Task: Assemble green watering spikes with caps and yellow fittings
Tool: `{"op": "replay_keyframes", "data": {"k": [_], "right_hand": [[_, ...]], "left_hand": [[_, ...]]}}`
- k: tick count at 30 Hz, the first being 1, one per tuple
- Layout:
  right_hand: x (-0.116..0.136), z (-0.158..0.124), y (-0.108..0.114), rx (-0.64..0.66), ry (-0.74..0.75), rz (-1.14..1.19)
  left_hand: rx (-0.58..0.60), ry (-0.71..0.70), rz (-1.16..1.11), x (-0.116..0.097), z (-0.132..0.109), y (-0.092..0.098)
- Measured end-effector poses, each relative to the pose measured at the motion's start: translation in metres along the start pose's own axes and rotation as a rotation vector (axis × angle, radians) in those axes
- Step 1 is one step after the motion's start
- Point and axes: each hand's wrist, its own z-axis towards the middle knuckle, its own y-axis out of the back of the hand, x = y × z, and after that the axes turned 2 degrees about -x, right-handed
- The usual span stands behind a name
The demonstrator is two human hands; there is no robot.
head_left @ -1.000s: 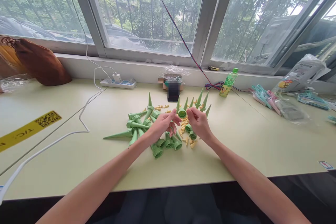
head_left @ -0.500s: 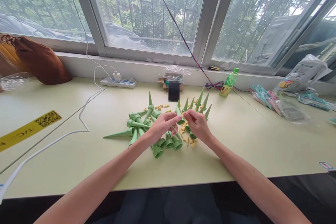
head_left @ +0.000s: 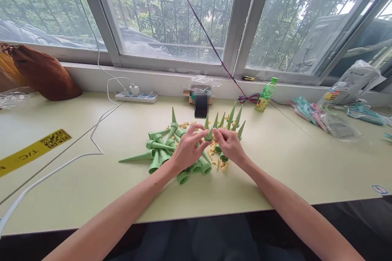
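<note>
My left hand is closed in a pinch around a green plastic watering spike, thumb below and fingers above. Right beside it, my right hand is pinched shut against the spike's side; whatever lies between those fingertips is hidden. Left of and beneath my left hand lies a heap of loose green watering spikes, some showing open threaded caps. Small yellow valve pieces are scattered under and between my hands. Just beyond my right hand, several green spikes stand point up, some with yellow pieces at their sides.
A dark phone-like object leans on a small box at the back. Behind are a power strip with a white cable, a green drink bottle and a brown bag. Pastel hangers and plastic packaging lie at right.
My left hand has turned and closed more firmly round the spike, its fingers now arched above it. The spike has shifted slightly and tilted. My right hand keeps its pinch beside it.
</note>
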Motion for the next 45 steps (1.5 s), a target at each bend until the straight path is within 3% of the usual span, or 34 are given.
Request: {"op": "replay_keyframes", "data": {"k": [4, 8, 13, 17, 20, 31, 45], "right_hand": [[-0.0027, 0.0011, -0.0010, -0.039, -0.005, 0.026], [-0.0065, 0.0023, -0.0001, -0.085, -0.020, 0.060], [-0.0080, 0.0025, 0.0019, -0.096, 0.008, 0.031], [-0.0067, 0.0016, 0.0016, -0.051, 0.051, -0.018], [-0.0066, 0.0006, 0.0007, -0.039, 0.059, -0.009], [-0.0063, -0.0005, 0.0007, -0.015, 0.003, 0.050], [-0.0082, 0.0001, -0.0022, 0.027, -0.062, 0.160]], "left_hand": [[-0.038, 0.072, 0.017, -0.0028, 0.0014, -0.0007], [-0.026, 0.235, -0.160, -0.0060, 0.0050, -0.0007], [0.044, 0.447, -0.454, -0.0023, 0.0090, 0.0001], [0.158, 0.506, -0.533, -0.0016, 0.0087, 0.0010], [0.203, 0.516, -0.537, -0.0008, 0.0069, 0.0008], [0.202, 0.470, -0.526, -0.0042, 0.0045, 0.0035], [0.041, 0.301, -0.385, 0.0010, 0.0028, -0.0003]]}}
